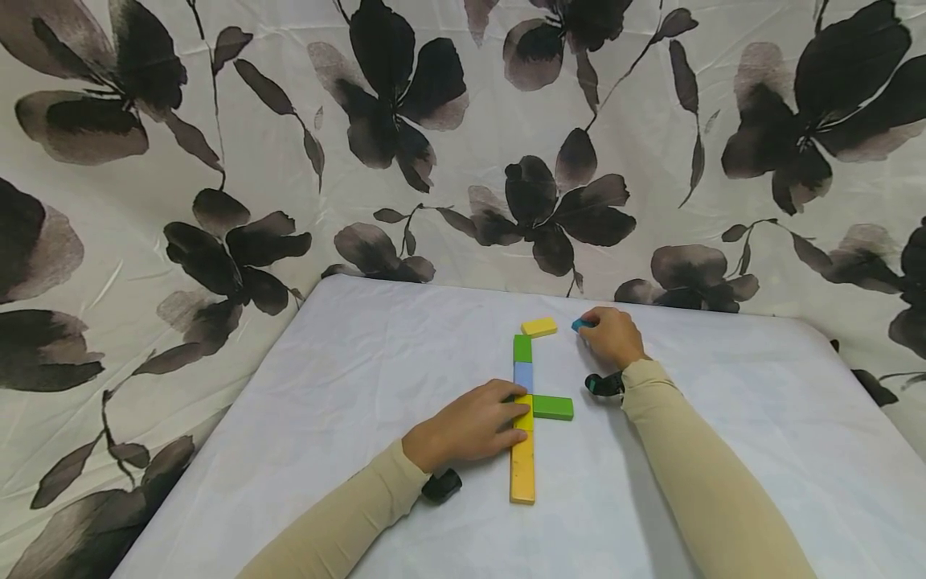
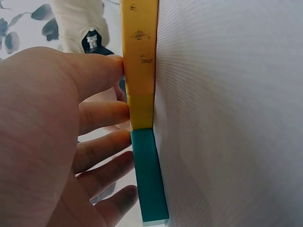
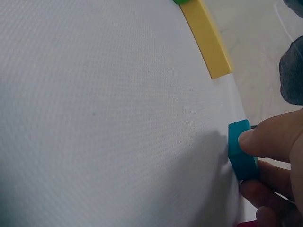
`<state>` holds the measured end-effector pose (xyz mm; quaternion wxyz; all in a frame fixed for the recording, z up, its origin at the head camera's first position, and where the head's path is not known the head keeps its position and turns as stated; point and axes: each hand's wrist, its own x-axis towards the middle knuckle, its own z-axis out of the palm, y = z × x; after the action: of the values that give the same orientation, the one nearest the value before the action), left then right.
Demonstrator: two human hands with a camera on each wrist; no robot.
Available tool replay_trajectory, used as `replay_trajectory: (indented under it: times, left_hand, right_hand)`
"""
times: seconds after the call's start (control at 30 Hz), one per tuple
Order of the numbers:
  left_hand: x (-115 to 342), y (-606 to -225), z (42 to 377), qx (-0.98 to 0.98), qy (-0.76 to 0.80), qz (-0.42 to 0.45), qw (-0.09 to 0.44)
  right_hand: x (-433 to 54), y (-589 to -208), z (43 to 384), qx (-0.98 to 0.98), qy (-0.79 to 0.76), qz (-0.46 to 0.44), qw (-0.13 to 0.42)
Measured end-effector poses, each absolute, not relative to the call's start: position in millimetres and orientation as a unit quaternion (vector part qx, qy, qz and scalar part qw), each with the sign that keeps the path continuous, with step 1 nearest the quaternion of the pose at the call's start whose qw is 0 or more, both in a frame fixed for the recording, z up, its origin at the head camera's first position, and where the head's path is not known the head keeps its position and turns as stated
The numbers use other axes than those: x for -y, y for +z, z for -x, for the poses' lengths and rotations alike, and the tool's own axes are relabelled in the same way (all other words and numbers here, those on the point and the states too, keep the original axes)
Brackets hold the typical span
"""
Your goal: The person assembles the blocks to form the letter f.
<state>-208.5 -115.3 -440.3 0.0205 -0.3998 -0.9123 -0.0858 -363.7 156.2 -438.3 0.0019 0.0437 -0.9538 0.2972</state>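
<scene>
My left hand (image 1: 470, 420) lies along the left side of a line of blocks, fingers extended and tips touching it. The line has a long orange-yellow block (image 1: 522, 474) nearest me, then a short yellow block (image 1: 524, 420), a light blue block (image 1: 524, 375) and a green block (image 1: 522, 349). Another green block (image 1: 553, 408) juts to the right from the line. A yellow block (image 1: 539, 327) sits slanted at the far end. At the far right, my right hand (image 1: 615, 336) pinches a small blue block (image 3: 240, 146) between thumb and fingers, low over the cloth.
A white cloth (image 1: 347, 362) covers the table. Its far edge lies just beyond my right hand. A floral curtain (image 1: 448, 185) hangs behind. A bit of a red thing (image 3: 247, 224) shows at the bottom of the right wrist view. Both wrists wear dark cameras.
</scene>
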Motion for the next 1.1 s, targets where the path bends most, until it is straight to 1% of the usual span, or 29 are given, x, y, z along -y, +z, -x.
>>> replay_trajectory:
  times: [0.2, 0.57, 0.8, 1.1]
  left_hand:
    - [114.4, -439.6, 208.8, 0.913, -0.084, 0.4, 0.018]
    - [114.6, -441.1, 209.1, 0.912, -0.085, 0.4, 0.021]
    - [114.9, -440.5, 209.0, 0.914, -0.083, 0.397, 0.018]
    - [114.6, -440.4, 209.3, 0.914, -0.085, 0.396, 0.015]
  right_hand:
    - [-155.3, -436.9, 361.1, 0.953, 0.299, -0.05, 0.009]
    - [-152.5, -432.5, 357.8, 0.941, 0.328, -0.065, 0.047]
    - [-149.9, -436.6, 354.7, 0.926, 0.365, -0.072, 0.07]
    - [-146.4, -441.1, 351.5, 0.921, 0.376, -0.079, 0.06]
